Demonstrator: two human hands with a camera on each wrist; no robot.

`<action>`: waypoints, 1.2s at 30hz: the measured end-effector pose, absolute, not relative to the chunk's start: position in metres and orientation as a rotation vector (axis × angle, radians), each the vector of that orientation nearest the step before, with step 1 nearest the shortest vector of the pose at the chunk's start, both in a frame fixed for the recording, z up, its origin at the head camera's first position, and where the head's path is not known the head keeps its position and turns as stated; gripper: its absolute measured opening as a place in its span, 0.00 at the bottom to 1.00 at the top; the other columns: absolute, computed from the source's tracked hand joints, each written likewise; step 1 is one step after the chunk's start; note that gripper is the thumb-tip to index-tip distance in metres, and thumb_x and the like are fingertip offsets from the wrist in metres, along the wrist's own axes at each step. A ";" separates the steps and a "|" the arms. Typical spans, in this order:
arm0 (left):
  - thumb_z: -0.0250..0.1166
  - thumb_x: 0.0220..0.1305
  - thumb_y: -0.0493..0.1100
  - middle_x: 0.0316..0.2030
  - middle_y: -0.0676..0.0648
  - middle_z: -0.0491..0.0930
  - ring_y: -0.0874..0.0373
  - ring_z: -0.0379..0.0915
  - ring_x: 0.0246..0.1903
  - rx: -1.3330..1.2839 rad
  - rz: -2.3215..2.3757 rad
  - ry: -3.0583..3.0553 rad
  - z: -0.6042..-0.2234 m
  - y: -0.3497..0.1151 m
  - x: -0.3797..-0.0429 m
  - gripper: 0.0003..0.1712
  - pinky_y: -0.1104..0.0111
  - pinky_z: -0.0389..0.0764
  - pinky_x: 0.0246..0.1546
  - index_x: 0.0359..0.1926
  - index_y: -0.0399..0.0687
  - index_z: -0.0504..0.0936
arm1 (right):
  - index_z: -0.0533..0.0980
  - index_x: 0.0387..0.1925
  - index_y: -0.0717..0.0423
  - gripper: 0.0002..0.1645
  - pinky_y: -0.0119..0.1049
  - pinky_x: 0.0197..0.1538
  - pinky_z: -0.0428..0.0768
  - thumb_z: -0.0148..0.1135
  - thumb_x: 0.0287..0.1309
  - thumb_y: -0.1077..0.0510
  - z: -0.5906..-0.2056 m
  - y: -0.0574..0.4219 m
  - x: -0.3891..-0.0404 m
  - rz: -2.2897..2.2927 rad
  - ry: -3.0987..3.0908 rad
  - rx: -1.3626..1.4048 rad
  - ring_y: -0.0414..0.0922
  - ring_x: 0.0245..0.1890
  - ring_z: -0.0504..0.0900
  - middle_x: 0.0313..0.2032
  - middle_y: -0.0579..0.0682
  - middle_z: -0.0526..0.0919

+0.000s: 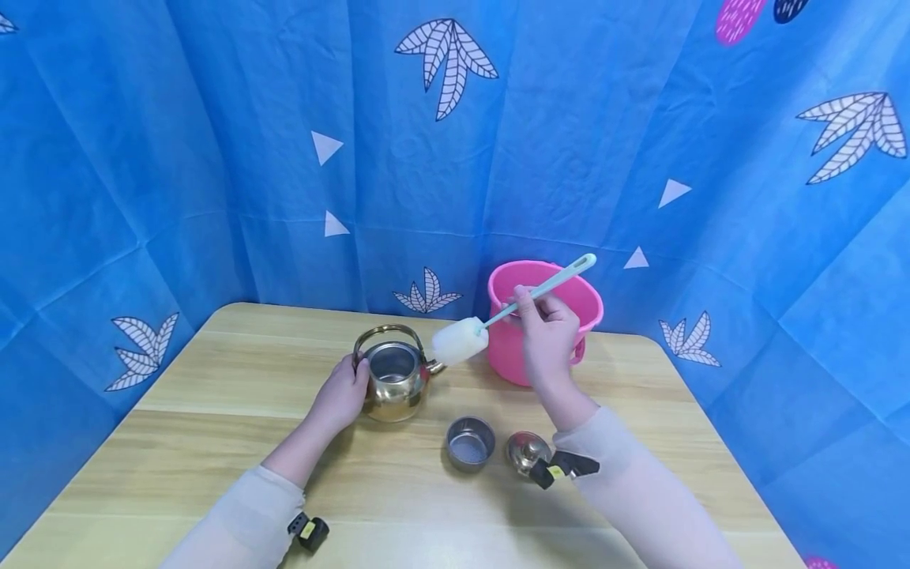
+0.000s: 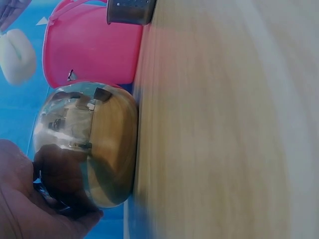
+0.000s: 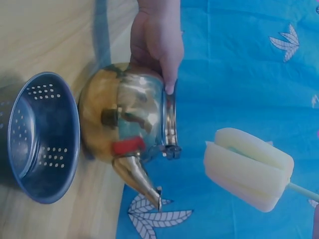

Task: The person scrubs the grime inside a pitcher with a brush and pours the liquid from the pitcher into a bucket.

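Observation:
A shiny gold-coloured kettle (image 1: 393, 395) stands lidless on the table, its spout toward the right and its hoop handle raised. My left hand (image 1: 344, 393) grips the kettle at its left side, the thumb by the rim and handle base; in the left wrist view the hand (image 2: 30, 204) is partly cut off. Over the front of the pink bucket, my right hand (image 1: 547, 332) pinches the pale green stick of a sponge brush (image 1: 569, 273). Its white sponge head (image 3: 249, 169) hangs in the air beside the spout, apart from the kettle.
Behind my right hand stands the pink bucket (image 1: 508, 356). A perforated metal strainer cup (image 1: 470, 444) sits in front of the kettle, with the kettle lid (image 1: 528, 450) to its right, near my right wrist. A blue patterned curtain (image 1: 419, 158) surrounds the wooden table (image 1: 213, 379).

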State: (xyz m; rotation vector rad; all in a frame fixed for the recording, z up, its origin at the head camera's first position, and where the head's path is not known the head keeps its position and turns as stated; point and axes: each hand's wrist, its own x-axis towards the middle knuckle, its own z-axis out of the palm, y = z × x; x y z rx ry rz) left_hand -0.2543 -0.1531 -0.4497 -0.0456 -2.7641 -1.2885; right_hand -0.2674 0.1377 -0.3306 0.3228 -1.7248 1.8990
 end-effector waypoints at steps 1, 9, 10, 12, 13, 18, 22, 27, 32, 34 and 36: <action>0.37 0.80 0.48 0.63 0.22 0.65 0.28 0.60 0.66 -0.046 -1.287 -2.765 -0.450 -0.153 -0.254 0.32 0.42 0.61 0.68 0.68 0.22 0.59 | 0.83 0.42 0.67 0.20 0.41 0.45 0.85 0.67 0.64 0.51 -0.331 0.140 -0.267 1.894 -1.732 0.307 0.48 0.37 0.89 0.34 0.57 0.87; 0.37 0.80 0.48 0.64 0.22 0.64 0.29 0.58 0.67 -0.047 -1.280 -2.773 -0.447 -0.153 -0.254 0.33 0.42 0.60 0.68 0.69 0.22 0.58 | 0.84 0.41 0.62 0.15 0.38 0.44 0.86 0.67 0.64 0.52 -0.335 0.156 -0.264 1.906 -1.687 0.231 0.49 0.37 0.88 0.36 0.64 0.85; 0.37 0.80 0.49 0.64 0.22 0.64 0.29 0.58 0.67 -0.045 -1.284 -2.772 -0.447 -0.152 -0.253 0.33 0.42 0.60 0.68 0.69 0.22 0.58 | 0.84 0.41 0.62 0.15 0.38 0.43 0.86 0.67 0.64 0.52 -0.336 0.158 -0.265 1.908 -1.673 0.228 0.49 0.36 0.88 0.36 0.64 0.85; 0.37 0.80 0.49 0.64 0.22 0.65 0.29 0.59 0.67 -0.046 -1.282 -2.773 -0.447 -0.152 -0.253 0.33 0.42 0.60 0.68 0.69 0.22 0.59 | 0.84 0.40 0.63 0.15 0.38 0.43 0.86 0.67 0.64 0.52 -0.337 0.162 -0.266 1.914 -1.643 0.219 0.50 0.36 0.89 0.35 0.64 0.85; 0.37 0.80 0.49 0.63 0.22 0.65 0.29 0.59 0.67 -0.045 -1.285 -2.771 -0.447 -0.152 -0.253 0.32 0.42 0.61 0.68 0.68 0.22 0.59 | 0.84 0.40 0.63 0.15 0.39 0.42 0.86 0.68 0.63 0.52 -0.338 0.165 -0.266 1.916 -1.629 0.213 0.50 0.35 0.89 0.34 0.63 0.85; 0.38 0.80 0.48 0.61 0.23 0.68 0.29 0.61 0.66 -0.053 -1.287 -2.765 -0.447 -0.152 -0.253 0.31 0.42 0.62 0.67 0.66 0.22 0.62 | 0.84 0.39 0.64 0.16 0.38 0.41 0.86 0.68 0.62 0.52 -0.341 0.177 -0.266 1.940 -1.568 0.162 0.49 0.33 0.89 0.31 0.58 0.85; 0.38 0.80 0.47 0.61 0.23 0.68 0.29 0.62 0.65 -0.054 -1.281 -2.764 -0.447 -0.152 -0.253 0.30 0.41 0.62 0.67 0.65 0.22 0.62 | 0.84 0.41 0.64 0.15 0.37 0.42 0.86 0.68 0.63 0.54 -0.342 0.187 -0.263 1.971 -1.543 0.107 0.49 0.33 0.88 0.32 0.58 0.85; 0.37 0.80 0.48 0.61 0.23 0.68 0.29 0.61 0.66 -0.046 -1.282 -2.767 -0.449 -0.152 -0.254 0.31 0.42 0.62 0.67 0.66 0.23 0.62 | 0.82 0.42 0.67 0.19 0.38 0.43 0.85 0.69 0.61 0.52 -0.344 0.200 -0.261 2.006 -1.500 0.023 0.46 0.33 0.87 0.31 0.56 0.85; 0.37 0.80 0.48 0.62 0.23 0.67 0.29 0.61 0.66 -0.042 -1.281 -2.764 -0.448 -0.152 -0.254 0.31 0.42 0.62 0.67 0.66 0.23 0.62 | 0.83 0.43 0.66 0.20 0.38 0.44 0.85 0.69 0.60 0.51 -0.347 0.213 -0.261 2.018 -1.477 -0.041 0.46 0.34 0.87 0.32 0.55 0.85; 0.37 0.80 0.48 0.61 0.23 0.68 0.29 0.61 0.66 -0.043 -1.282 -2.761 -0.448 -0.153 -0.254 0.31 0.42 0.62 0.67 0.66 0.23 0.62 | 0.83 0.44 0.65 0.20 0.37 0.44 0.85 0.69 0.60 0.51 -0.348 0.218 -0.260 2.017 -1.471 -0.067 0.46 0.35 0.87 0.32 0.54 0.86; 0.37 0.80 0.48 0.62 0.23 0.67 0.29 0.61 0.66 -0.046 -1.283 -2.763 -0.448 -0.153 -0.254 0.31 0.41 0.62 0.67 0.66 0.23 0.62 | 0.83 0.45 0.64 0.21 0.37 0.44 0.85 0.69 0.60 0.50 -0.349 0.224 -0.260 2.027 -1.456 -0.094 0.46 0.36 0.87 0.33 0.53 0.86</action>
